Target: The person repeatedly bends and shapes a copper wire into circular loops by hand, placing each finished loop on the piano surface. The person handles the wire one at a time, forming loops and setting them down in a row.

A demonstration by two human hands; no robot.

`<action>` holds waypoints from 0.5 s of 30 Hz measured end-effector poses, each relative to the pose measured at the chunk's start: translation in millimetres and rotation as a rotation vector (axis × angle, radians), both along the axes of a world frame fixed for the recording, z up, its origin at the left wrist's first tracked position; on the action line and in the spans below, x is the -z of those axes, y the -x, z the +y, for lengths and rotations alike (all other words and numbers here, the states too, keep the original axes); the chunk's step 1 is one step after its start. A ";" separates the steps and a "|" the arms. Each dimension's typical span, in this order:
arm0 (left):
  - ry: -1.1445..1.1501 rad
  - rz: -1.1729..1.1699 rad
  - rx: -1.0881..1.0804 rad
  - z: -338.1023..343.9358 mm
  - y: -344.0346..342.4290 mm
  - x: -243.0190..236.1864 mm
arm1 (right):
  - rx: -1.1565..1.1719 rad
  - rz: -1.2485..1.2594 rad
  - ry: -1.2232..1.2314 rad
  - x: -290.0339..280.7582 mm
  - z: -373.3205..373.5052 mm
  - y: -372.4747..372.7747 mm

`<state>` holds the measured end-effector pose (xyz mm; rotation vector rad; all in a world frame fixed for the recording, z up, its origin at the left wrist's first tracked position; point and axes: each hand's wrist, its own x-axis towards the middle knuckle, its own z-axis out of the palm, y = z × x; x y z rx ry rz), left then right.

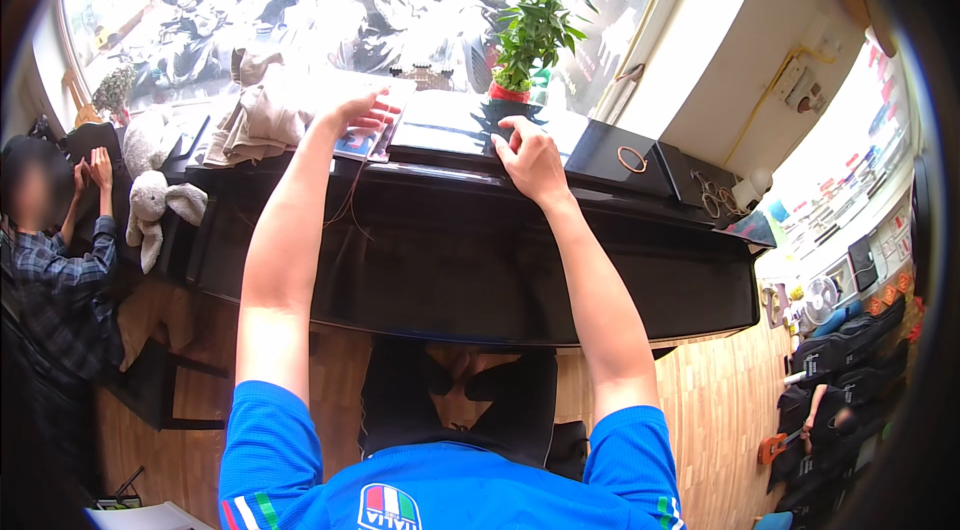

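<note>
A black upright piano (pixel 450 260) stretches in front of me, its keys hidden under the closed cover. On the left of its glossy top, my left hand (pixel 360 113) is over a blue-covered booklet (pixel 354 146), fingers stretched and apart, nothing visible in them. My right hand (pixel 532 162) is above the top's middle, near a leafy green plant (pixel 540 25) in a red pot (pixel 509 93). Its fingers are bent, thumb and index finger apart, and I see nothing between them. Beige cloth (pixel 262 110) lies left of my left hand. Thin reddish cords (pixel 350 205) hang down the piano front.
Along the far side is a large window (pixel 300 20). A wooden ring (pixel 631 160) and a coiled cable (pixel 715 195) lie at the top's right. Grey plush rabbits (pixel 150 195) sit at left, beside another person (pixel 70 270) with raised hands. A dark chair (pixel 165 390) stands below.
</note>
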<state>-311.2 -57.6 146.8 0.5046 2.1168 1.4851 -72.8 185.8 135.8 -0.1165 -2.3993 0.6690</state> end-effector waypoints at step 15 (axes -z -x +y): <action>-0.226 0.047 0.020 1.3 -38.0 0.4 | 0.025 -0.382 0.411 -25.0 -77.3 141.1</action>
